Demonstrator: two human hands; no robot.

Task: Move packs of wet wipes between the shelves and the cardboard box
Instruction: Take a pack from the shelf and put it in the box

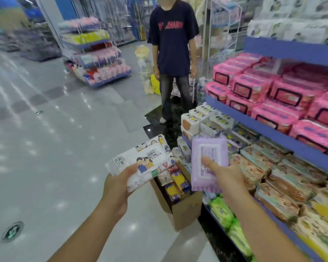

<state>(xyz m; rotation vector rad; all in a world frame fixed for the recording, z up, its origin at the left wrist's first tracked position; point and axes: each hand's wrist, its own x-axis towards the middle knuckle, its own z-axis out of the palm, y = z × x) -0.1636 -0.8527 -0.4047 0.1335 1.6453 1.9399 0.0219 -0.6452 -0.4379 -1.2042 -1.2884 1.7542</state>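
Head view: mid-transfer, both hands loaded, a pack in each, held above the open cardboard box (pixel 186 210) on the floor just beside the shelves (pixel 273 127). Left hand (pixel 117 188) grips a white cartoon-print wipes pack (pixel 142 163) by its near end, thumb on top, fingers underneath and hidden; wrapped closed on the pack. Right hand (pixel 225 176) holds a lilac wipes pack (pixel 209 163) upright-ish, thumb pressed on its front face, fingers curled round the back. Box already holds several colourful packs; the shelves to the right are stacked with pink, orange and green packs.

Direction of transfer can't be told from this frame, box to shelf or shelf to box. Judgement: next move needs a target picked, either a gap on a shelf tier or free space in the box, then each pack set down flat and released. A bystander (pixel 173 53) stands further down the aisle, well apart.
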